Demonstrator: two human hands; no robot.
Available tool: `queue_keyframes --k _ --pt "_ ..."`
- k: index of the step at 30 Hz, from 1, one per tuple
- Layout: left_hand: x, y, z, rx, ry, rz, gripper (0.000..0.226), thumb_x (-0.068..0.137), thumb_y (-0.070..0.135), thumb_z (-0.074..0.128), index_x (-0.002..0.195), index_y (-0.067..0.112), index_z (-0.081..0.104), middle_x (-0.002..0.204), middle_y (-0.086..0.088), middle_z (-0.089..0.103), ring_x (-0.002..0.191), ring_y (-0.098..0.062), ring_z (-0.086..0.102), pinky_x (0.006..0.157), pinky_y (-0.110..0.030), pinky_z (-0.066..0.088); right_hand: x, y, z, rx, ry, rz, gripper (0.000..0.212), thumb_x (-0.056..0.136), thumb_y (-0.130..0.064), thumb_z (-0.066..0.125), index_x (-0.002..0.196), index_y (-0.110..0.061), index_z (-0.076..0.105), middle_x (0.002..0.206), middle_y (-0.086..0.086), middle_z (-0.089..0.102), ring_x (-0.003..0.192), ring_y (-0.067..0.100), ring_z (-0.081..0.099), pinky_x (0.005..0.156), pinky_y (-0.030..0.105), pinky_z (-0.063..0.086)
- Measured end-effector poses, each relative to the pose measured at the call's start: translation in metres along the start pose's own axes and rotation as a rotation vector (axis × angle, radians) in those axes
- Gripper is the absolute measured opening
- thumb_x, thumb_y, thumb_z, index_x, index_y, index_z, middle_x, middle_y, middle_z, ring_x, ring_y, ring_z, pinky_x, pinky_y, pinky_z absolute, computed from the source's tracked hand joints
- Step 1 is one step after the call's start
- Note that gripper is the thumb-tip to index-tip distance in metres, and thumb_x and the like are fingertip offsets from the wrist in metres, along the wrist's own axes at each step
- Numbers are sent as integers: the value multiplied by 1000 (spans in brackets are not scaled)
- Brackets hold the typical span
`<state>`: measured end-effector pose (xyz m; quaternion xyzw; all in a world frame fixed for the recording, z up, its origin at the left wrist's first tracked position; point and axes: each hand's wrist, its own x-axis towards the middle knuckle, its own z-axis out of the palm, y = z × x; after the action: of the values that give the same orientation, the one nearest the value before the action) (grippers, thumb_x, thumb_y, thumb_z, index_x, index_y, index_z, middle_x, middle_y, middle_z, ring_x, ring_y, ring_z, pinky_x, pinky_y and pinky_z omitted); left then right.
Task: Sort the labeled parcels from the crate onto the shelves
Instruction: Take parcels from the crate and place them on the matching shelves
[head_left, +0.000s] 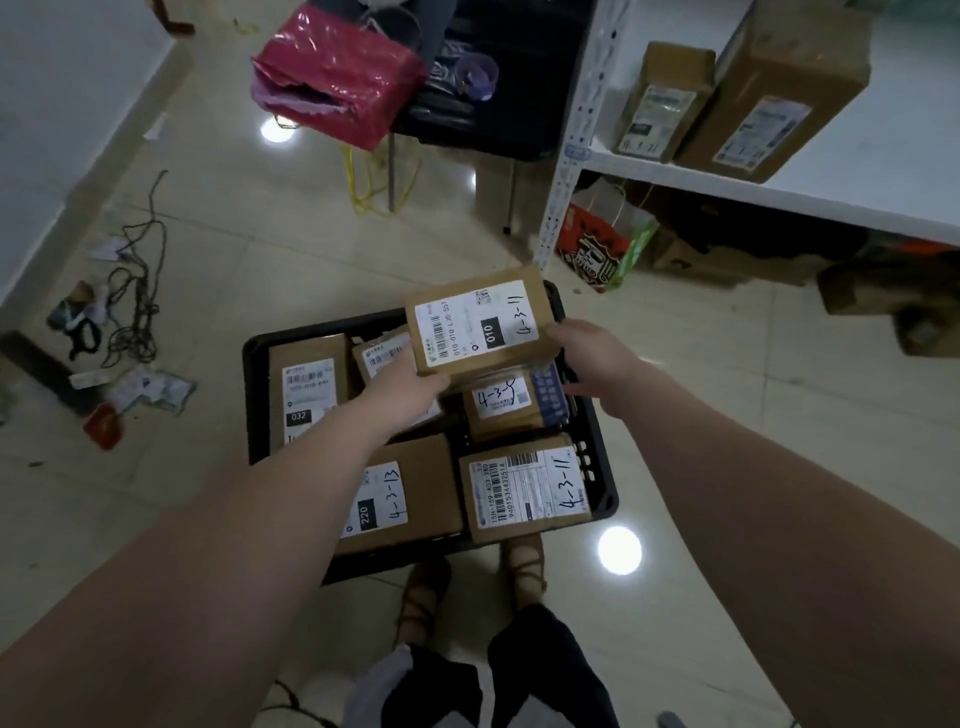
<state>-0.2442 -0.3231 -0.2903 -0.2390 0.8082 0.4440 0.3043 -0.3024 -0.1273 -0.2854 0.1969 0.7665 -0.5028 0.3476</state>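
Tiled floor, black crate dead centre, white shelf at 2 o'clock with 2 boxes on it. Top parcel is just above the crate's 12 o'clock end, label up, handwritten 4-3-11. Left hand grips its near-left corner with the fingers curled under. Right hand clamps the right end, thumb on the top edge, fingers reaching below. Both forearms are stretched forward and down, wrists roughly level, box tilted slightly. Step in hand looks like lift and read. To do it well: keep the label facing up so the code is readable, clear the crate wall before swinging towards 2 o'clock, and support from beneath rather than squeezing the cardboard. Another parcel at the crate's 5 o'clock corner also reads 4-3-11, so they probably share a slot. 4-3-13 parcel sits beside it at 7 o'clock. Can't tell which shelf bay is 4-3 from here
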Motion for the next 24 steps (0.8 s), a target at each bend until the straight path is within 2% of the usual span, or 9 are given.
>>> queue_keyframes --k 3,7,9,12,15,17,19,21,24 --pt "5 -7 0 -141 -33 -61 49 98 28 50 143 34 33 120 9 45 109 -15 44 97 -42 47 0 5 10 69 -21 11 49 99 -36 47 143 -15 42 135 7 49 117 26 50 102 47 45" --pt "3 -7 -6 -246 -36 -45 51 97 38 51 144 38 31 120 10 44 110 -14 46 98 -43 47 -15 8 9 179 35 25 44 98 -35 50 138 -18 45 127 7 54 109 23 52 95 44 48" --pt "-1 -1 -9 -290 -45 -27 53 96 43 50 144 40 28 123 10 47 111 -15 47 96 -42 48 -29 4 5 271 64 22 40 99 -33 51 134 -16 44 116 5 58 96 18 55 82 37 50" --pt "-13 16 -19 -379 -35 12 60 94 50 49 147 43 21 125 9 47 109 -16 44 98 -43 44 -53 -7 0 407 106 -4 34 100 -36 49 127 -17 44 96 -4 53 80 9 49 59 28 40" --pt "-26 37 -35 -462 -55 69 60 93 53 51 143 48 20 134 8 46 122 -21 40 107 -55 29 -72 -25 -4 563 140 -5 22 101 -36 44 101 -16 56 90 -2 57 82 12 52 69 31 42" --pt "-38 53 -49 -509 -77 110 54 91 53 53 137 49 25 133 9 49 126 -23 40 111 -59 23 -83 -37 -6 661 177 -26 26 101 -34 43 84 -18 54 81 0 58 79 14 56 75 30 45" --pt "-50 70 -62 -560 -98 169 52 89 55 54 135 46 30 125 9 55 119 -21 47 109 -56 29 -96 -49 -9 675 223 -67 26 101 -35 45 98 -16 62 82 1 62 77 14 59 75 29 50" --pt "-64 90 -74 -564 -87 269 52 91 54 53 138 44 33 114 13 56 107 -13 50 104 -43 32 -111 -63 -13 664 285 -107 30 100 -36 47 113 -16 65 91 3 70 86 19 66 89 35 55" --pt "-92 122 -93 -545 -49 424 46 95 46 51 137 41 33 99 19 51 84 2 45 81 -31 30 -138 -84 -22 625 315 -187 29 100 -38 47 106 -18 67 95 4 74 97 24 69 94 42 54"
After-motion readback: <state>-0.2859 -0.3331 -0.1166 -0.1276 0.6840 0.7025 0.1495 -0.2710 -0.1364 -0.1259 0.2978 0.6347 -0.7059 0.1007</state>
